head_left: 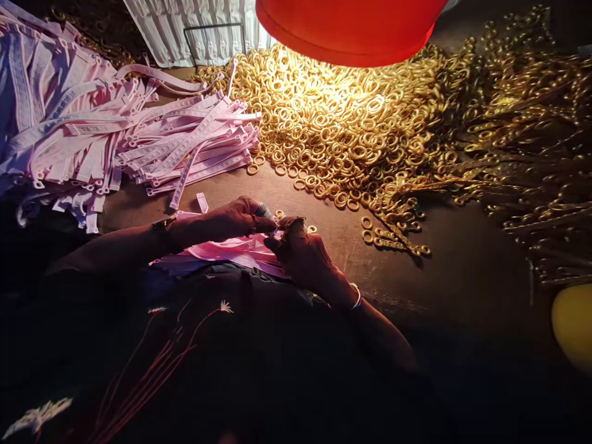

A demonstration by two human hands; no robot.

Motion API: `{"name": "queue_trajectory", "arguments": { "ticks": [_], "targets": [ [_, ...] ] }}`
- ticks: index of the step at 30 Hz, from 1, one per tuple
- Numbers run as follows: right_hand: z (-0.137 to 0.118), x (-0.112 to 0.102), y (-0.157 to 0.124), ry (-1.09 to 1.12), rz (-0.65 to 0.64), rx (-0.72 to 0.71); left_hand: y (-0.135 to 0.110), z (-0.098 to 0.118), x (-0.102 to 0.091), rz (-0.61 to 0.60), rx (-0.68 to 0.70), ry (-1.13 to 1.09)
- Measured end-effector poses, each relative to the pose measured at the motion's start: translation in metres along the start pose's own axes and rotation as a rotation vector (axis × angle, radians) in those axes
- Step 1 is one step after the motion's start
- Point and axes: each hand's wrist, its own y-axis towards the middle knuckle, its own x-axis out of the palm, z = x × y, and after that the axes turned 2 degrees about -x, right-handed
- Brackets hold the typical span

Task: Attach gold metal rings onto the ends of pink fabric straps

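Note:
My left hand (231,219) and my right hand (303,253) meet at the near edge of the dark table (462,271), fingers pinched together over a few pink zipper strips (231,251) lying on my lap edge. The left fingertips press a strip end; the right fingers are curled round something small, apparently a gold ring, though I cannot make it out. A wristband sits on the left wrist and a bangle on the right. A couple of loose gold rings (312,229) lie just beyond the fingers.
A big heap of gold rings (342,123) spreads under a red lamp shade (346,28). Linked gold pieces (522,123) pile at the right. Pink zipper strips (139,135) are stacked at the left. White bundled strips (194,28) stand behind. A yellow object (573,327) sits at right.

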Motion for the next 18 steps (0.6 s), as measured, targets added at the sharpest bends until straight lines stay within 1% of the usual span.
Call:
{"name": "queue_trajectory", "arguments": {
  "ticks": [3,5,7,9,11,14,16,18],
  "targets": [
    [0.001,0.007,-0.012,0.040,0.029,0.027,-0.008,-0.012,0.006,-0.074,0.012,-0.044],
    [0.000,0.009,-0.014,0.095,0.037,0.065,-0.013,-0.014,0.009,-0.097,0.006,-0.074],
    [-0.001,0.008,-0.012,0.143,0.027,0.077,-0.016,-0.013,0.012,-0.064,-0.012,-0.101],
    [-0.002,0.007,-0.008,0.158,-0.006,0.046,-0.018,-0.012,0.016,-0.027,-0.027,-0.125],
    [-0.003,0.006,-0.005,0.141,-0.030,0.001,-0.018,-0.014,0.018,-0.037,-0.019,-0.141],
    [-0.002,0.008,-0.004,0.119,-0.049,-0.044,-0.015,-0.022,0.019,-0.076,0.030,-0.162],
    [-0.001,0.010,-0.004,0.105,-0.073,-0.071,-0.012,-0.027,0.020,-0.072,0.054,-0.164],
    [0.001,0.012,-0.003,0.080,-0.084,-0.056,-0.010,-0.030,0.020,-0.043,0.061,-0.132]
  ]
}}
